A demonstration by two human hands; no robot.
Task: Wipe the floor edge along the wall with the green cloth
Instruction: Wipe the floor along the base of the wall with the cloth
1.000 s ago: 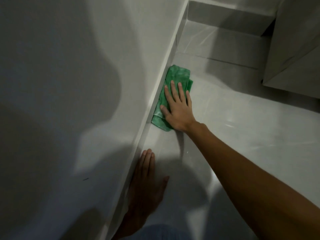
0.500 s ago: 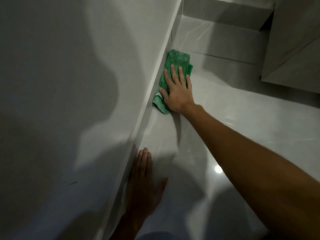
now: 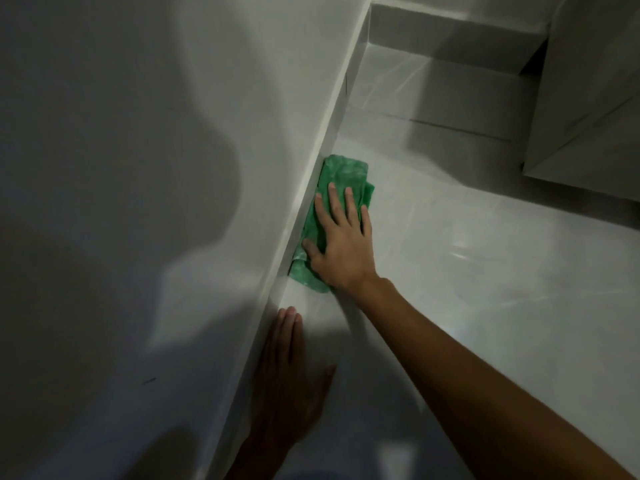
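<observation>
The right hand (image 3: pixel 341 242) is pressing flat, fingers spread, on the cloth (image 3: pixel 341 174), gripping nothing. The cloth is lying against the skirting (image 3: pixel 313 168), its long axis running along the wall (image 3: pixel 138 168). The left hand (image 3: pixel 287 379), flat and empty, is bracing on the floor (image 3: pixel 485 289) nearer the body, so the right likely does the next stroke along the edge.

No readable text, no labels (walls, floor, cloth plain)

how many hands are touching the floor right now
1 directly: the left hand lies flat on the floor beside the wall base. The right hand presses on the green cloth, farther along that edge.
</observation>
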